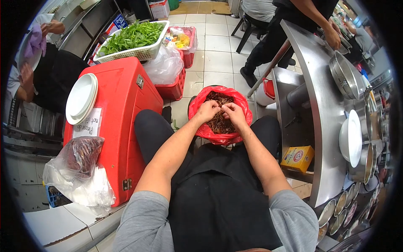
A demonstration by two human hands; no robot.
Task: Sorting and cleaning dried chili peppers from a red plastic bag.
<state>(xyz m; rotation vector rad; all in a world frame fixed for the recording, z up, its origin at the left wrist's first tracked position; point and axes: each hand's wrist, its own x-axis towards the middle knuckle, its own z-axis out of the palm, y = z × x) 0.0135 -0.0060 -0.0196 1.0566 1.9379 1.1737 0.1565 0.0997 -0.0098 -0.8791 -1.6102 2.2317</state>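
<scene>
A red plastic bag [199,130] lines a round container between my knees, its edge folded over the rim. Inside lie many thin, dark reddish-brown dried pieces [219,123], perhaps dried chillies. My left hand [208,111] and my right hand [233,114] meet above them, fingertips almost touching. Thumbs and forefingers pinch a small piece, mostly hidden by the fingers.
At left, a red cooler box [116,97] carries stacked white plates [81,96] and a clear bag of dark dried goods [82,154]. Beyond is a basket of leafy greens [135,39]. A steel table [318,104] stands at right; a co-worker [267,47] stands beside it. Another person [47,69] wipes a plate.
</scene>
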